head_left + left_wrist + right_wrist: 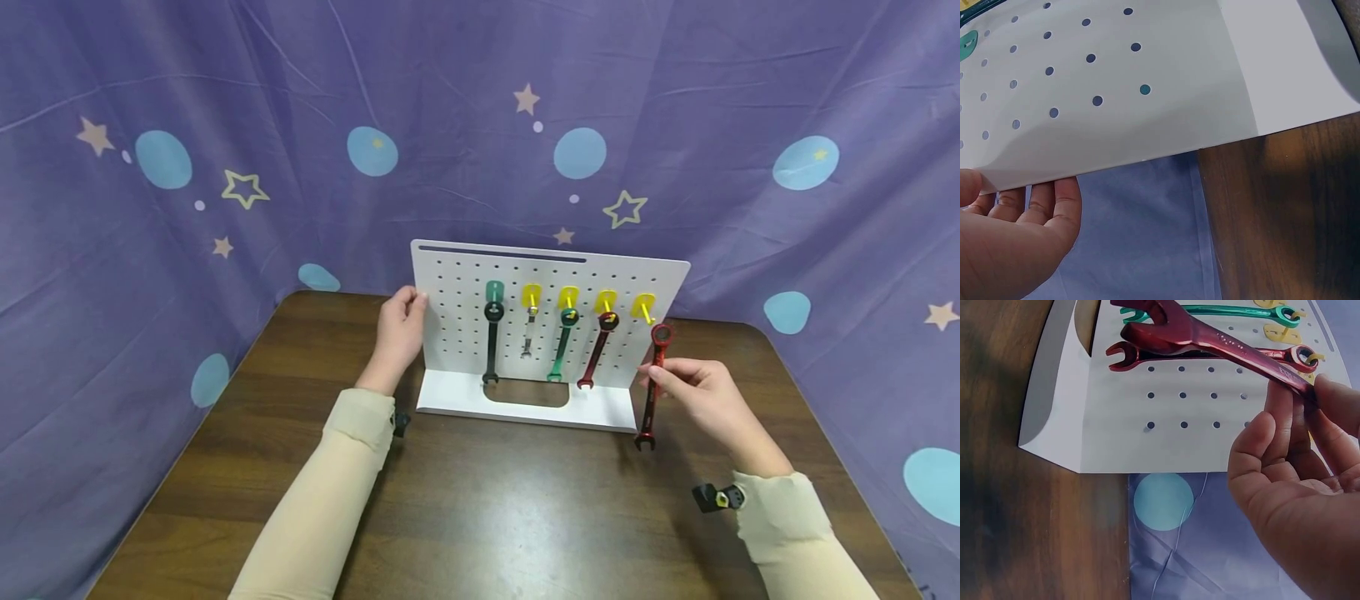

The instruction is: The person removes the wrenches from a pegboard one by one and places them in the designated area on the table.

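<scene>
A white pegboard [457,350] stands upright on the table. My left hand [400,333] grips its left edge; in the left wrist view the thumb lies in front and the fingers [1041,203] reach behind. My right hand [712,404] pinches a red combination wrench [650,408] by its shaft, ring end up, just off the board's right side. Close to that ring is a bare yellow hook [642,306]. On the other hooks hang a black wrench [492,350], a small silver wrench [529,333], a green wrench [561,348] and a dark red wrench [596,358].
The board's white base [453,396] has a cutout in the middle and sits on a brown wooden table [480,508]. Behind hangs a purple curtain [465,192] with stars and dots. The leftmost hook [494,290] is green.
</scene>
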### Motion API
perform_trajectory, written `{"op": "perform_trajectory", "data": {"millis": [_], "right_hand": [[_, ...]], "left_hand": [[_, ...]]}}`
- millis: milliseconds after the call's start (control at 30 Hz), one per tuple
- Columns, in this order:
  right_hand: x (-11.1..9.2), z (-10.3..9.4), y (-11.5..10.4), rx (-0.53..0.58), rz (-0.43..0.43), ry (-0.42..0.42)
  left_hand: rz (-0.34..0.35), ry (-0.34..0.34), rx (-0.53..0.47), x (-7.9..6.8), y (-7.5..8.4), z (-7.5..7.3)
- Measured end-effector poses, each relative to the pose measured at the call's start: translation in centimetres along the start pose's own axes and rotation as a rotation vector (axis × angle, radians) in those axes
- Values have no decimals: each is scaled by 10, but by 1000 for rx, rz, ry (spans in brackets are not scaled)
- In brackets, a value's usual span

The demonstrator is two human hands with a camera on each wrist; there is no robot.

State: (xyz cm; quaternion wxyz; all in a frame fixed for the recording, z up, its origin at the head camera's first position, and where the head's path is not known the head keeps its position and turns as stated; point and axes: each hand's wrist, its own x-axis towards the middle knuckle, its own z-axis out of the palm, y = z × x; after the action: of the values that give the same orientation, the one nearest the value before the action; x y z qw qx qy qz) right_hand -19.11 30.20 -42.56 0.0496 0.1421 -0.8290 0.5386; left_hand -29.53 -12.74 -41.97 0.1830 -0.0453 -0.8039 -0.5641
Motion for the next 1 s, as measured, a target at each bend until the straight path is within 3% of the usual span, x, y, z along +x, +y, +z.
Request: {"op": "perform_trajectory", "data": {"millis": [600,1000], "right_hand": [[-8,-1,8,11,0,6],[-12,-2,14,13,64,3]], "left_hand": [[-5,-4,5,1,0,0],[-13,-6,15,0,1,0]]}}
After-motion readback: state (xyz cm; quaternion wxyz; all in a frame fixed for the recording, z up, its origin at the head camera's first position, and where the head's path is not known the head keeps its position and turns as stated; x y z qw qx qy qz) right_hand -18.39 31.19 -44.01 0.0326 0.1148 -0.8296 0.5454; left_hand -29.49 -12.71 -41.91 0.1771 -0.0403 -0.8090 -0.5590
